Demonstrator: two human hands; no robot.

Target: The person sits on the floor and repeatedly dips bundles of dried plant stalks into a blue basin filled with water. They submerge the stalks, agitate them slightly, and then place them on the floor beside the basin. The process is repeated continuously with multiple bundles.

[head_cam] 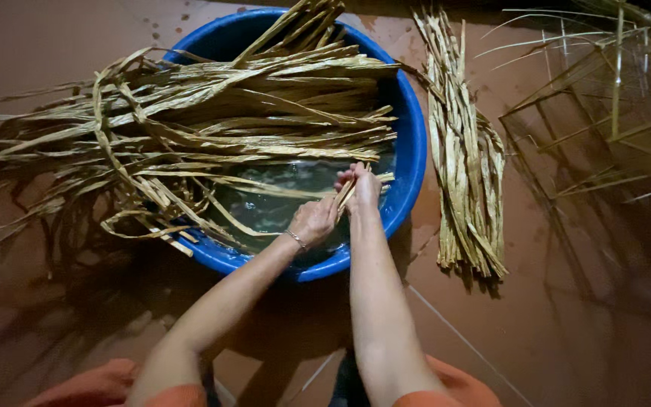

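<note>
Left hand [313, 221]: closing around the near end of a few dried leaf strips [346, 194], hovering above the water [280, 197] inside the blue basin [413, 143]; thin bracelet [296, 240] circling the wrist.
Right hand [362, 185]: pinching the same dried leaf strips just beyond the left hand, fingers curling tight; both hands touching each other near the basin's near-right rim.
Large bundle of leaf strips [190, 128]: lying across the basin, spilling over its left rim onto the floor [566, 316], far ends trailing towards the left edge.
Second bundle [465, 166]: resting on the floor just beside the basin's right rim, running from far to near.
Stick frame [604, 113]: standing on the floor at the far right corner, well apart from the hands.
Orange garment [99, 384]: showing along the near edge.
</note>
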